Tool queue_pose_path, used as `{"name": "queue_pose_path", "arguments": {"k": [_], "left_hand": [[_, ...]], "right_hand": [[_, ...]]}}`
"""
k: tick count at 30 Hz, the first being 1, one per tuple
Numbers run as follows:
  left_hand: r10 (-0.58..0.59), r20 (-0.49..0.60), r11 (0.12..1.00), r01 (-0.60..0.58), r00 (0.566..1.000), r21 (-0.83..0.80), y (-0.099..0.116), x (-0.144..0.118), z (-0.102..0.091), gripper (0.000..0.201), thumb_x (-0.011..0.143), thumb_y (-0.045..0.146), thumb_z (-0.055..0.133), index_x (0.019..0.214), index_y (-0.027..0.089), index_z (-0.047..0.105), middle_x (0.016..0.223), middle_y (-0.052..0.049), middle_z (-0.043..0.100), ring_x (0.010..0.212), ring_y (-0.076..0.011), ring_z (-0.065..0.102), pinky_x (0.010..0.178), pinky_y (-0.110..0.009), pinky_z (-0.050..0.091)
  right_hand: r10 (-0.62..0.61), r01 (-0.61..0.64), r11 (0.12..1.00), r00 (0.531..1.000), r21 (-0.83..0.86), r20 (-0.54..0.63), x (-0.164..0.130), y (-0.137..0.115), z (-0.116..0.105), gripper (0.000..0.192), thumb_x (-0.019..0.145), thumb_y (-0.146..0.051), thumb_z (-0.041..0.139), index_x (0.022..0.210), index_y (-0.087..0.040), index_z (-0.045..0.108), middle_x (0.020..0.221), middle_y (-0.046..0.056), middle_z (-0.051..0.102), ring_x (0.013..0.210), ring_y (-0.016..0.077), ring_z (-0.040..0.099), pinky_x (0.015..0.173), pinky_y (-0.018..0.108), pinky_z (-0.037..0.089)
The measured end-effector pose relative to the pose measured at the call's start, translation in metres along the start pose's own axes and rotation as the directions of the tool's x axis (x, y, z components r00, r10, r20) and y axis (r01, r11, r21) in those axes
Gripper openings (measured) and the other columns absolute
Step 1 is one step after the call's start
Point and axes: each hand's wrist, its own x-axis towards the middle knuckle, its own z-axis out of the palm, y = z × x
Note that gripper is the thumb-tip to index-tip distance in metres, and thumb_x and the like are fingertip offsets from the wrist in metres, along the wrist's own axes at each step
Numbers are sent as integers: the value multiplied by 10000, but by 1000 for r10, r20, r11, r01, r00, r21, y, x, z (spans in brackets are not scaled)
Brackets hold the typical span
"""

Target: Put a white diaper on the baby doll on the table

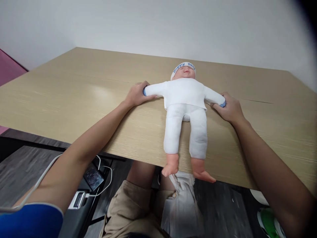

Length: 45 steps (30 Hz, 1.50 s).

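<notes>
A baby doll (pixel 185 99) in a white suit and a white cap with blue lettering lies on its back on the wooden table (pixel 74 89), head toward the wall. Its bare feet hang over the near table edge. My left hand (pixel 137 94) grips the end of the doll's arm on the left, stretched out sideways. My right hand (pixel 229 107) grips the end of the doll's other arm on the right. Blue cuffs show at both of the doll's wrists.
A light cloth (pixel 182 201) lies on my lap below the table edge. White cables and a dark device (pixel 92 177) sit on the floor at the lower left. A green and white object (pixel 268 221) is at the lower right.
</notes>
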Motion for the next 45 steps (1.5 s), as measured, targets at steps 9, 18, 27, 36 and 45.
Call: {"name": "queue_pose_path", "arguments": {"k": [9, 18, 27, 36, 45], "left_hand": [[-7, -121, 995, 19, 993, 95, -25, 47, 21, 820, 861, 866, 647, 1346, 205, 651, 1319, -131, 725, 1202, -301, 630, 1099, -421, 461], [-81, -126, 987, 97, 989, 129, -41, 68, 25, 702, 946, 708, 649, 1488, 264, 612, 1438, -123, 695, 1308, -335, 557, 1190, -473, 383], [-161, -143, 970, 183, 977, 163, -34, 66, 25, 703, 955, 729, 607, 1537, 334, 619, 1388, -144, 706, 1326, -377, 539, 1171, -509, 377], [-235, -148, 957, 255, 961, 136, -24, 52, 21, 755, 969, 603, 624, 1620, 234, 526, 1540, -168, 635, 1433, -397, 508, 1214, -542, 402], [-223, -167, 948, 254, 960, 192, -27, 56, 22, 592, 1003, 557, 570, 1531, 293, 603, 1397, -144, 712, 1356, -395, 556, 1164, -572, 426]], "right_hand": [[-112, 109, 994, 989, -30, -95, 37, 4, 9, 613, 915, -824, 560, 1239, -317, 674, 1189, 169, 698, 1090, 370, 568, 975, 617, 472], [-121, 104, 975, 990, -196, -75, 74, 41, 30, 737, 998, -826, 365, 1291, -234, 691, 1327, 188, 657, 1247, 337, 539, 1159, 574, 448], [17, -15, 986, 1000, -165, 9, 94, 46, 41, 571, 963, -547, 545, 1393, -193, 675, 1512, 190, 591, 1388, 415, 515, 1182, 649, 449], [-102, 100, 988, 995, -117, -7, 84, 27, 35, 733, 904, -514, 550, 1571, -211, 571, 1524, 140, 617, 1407, 373, 542, 1262, 600, 443], [-198, 203, 979, 964, 11, -175, 90, 39, 36, 668, 977, -716, 544, 1408, -231, 705, 1388, 151, 689, 1290, 321, 606, 1201, 544, 482]]}}
